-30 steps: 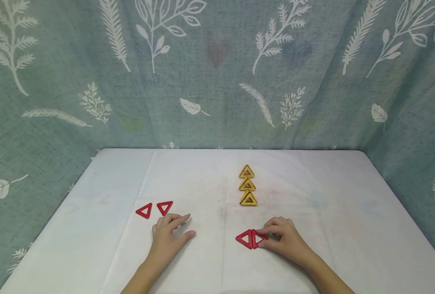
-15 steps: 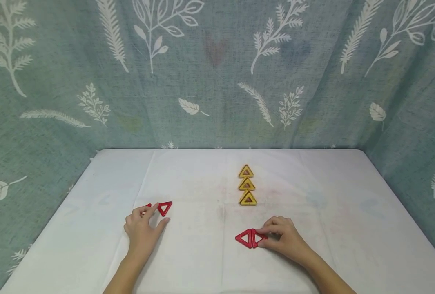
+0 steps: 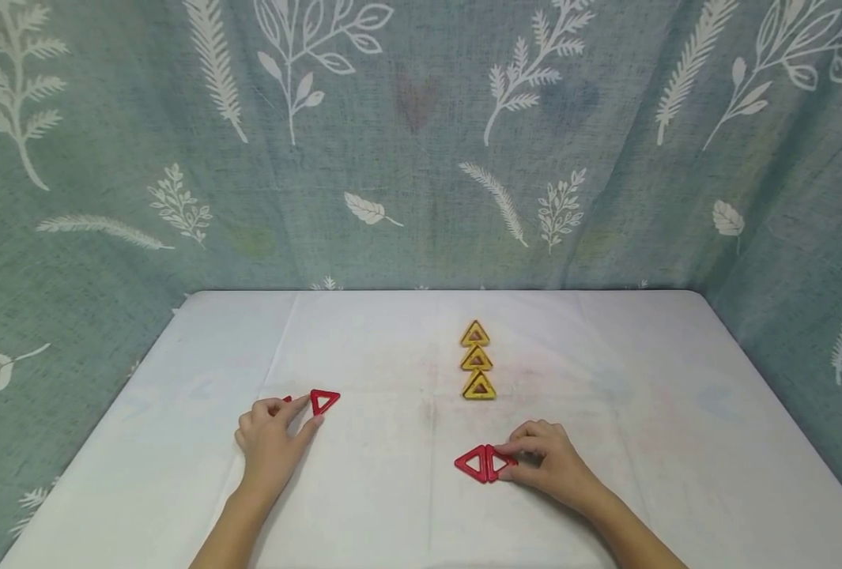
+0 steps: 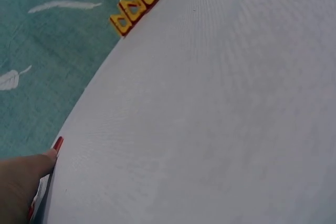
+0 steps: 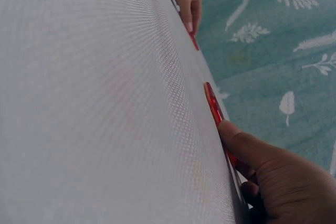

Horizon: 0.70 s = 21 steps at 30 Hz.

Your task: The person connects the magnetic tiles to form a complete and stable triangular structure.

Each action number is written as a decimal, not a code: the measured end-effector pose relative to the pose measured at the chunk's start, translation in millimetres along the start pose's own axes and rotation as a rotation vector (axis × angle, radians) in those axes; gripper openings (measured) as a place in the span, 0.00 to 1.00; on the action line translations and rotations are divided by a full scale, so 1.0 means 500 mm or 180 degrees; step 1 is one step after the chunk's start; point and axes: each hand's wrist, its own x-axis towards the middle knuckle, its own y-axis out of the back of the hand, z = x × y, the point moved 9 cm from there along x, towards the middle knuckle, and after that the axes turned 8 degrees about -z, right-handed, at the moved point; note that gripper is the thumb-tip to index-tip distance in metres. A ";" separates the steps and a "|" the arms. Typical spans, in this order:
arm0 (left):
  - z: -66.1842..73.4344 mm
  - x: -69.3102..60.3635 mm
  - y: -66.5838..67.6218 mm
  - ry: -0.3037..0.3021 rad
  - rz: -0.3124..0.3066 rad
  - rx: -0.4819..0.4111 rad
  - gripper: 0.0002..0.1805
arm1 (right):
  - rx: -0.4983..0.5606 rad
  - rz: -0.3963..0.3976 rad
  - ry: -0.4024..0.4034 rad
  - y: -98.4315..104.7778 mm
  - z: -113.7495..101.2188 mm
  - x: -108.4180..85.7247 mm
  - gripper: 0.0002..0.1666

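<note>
In the head view my left hand (image 3: 269,442) pinches a red triangle frame (image 3: 324,401) by its left side between thumb and index finger. Behind those fingers, another red triangle (image 3: 288,399) is mostly hidden; only a tip shows. To the right, two red triangles lie edge to edge on the table, the left one (image 3: 471,464) untouched. My right hand (image 3: 549,458) holds the right one (image 3: 494,464), thumb on the near side and index finger on the far side. The right wrist view shows this grip from the side, with the thumb (image 5: 247,142) against the red edge.
Three yellow triangles (image 3: 477,360) with dark red edges form a column farther back on the white-covered table (image 3: 378,490). A blue-green curtain with white leaf prints (image 3: 421,158) hangs behind the table's far edge.
My left hand has moved left to the pair of red triangles and taken hold of the right one, which has turned and shifted slightly right. The right hand stays in place.
</note>
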 end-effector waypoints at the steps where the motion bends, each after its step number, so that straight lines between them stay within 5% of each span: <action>1: 0.002 0.001 0.000 -0.0036 -0.0012 0.0035 0.29 | 0.0003 -0.0003 0.0002 0.000 0.000 0.000 0.18; 9: 0.017 0.012 -0.015 -0.0272 -0.0233 0.0385 0.28 | -0.0011 -0.0020 0.0008 -0.003 0.002 0.000 0.18; 21: 0.041 0.007 -0.020 -0.0559 -0.0243 0.0298 0.23 | -0.0017 -0.0016 -0.0027 0.001 0.002 -0.001 0.18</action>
